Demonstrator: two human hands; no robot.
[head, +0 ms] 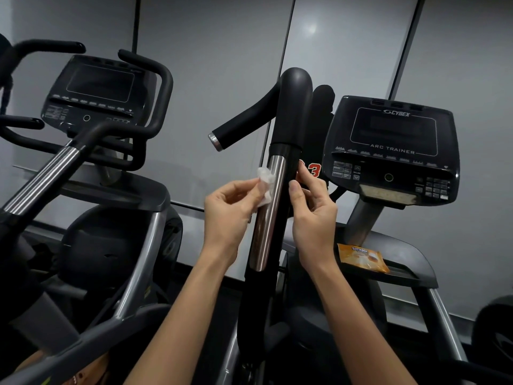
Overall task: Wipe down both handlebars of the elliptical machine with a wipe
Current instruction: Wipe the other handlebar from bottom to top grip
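Observation:
A tall handlebar (280, 151) of the elliptical rises in the centre, black on top with a shiny metal sleeve (268, 218) lower down. My left hand (230, 207) pinches a crumpled white wipe (265, 184) against the left side of the metal sleeve. On the right side, my right hand (313, 209) touches the black part of the bar with thumb and fingertips, fingers lightly curled. A black side grip (244, 123) with a silver end cap branches to the left.
The Cybex console (394, 145) stands at right, with an orange wipe packet (362, 258) on the shelf below it. A second machine with its console (97, 90) and handlebars (41, 176) fills the left. A mirrored wall is behind.

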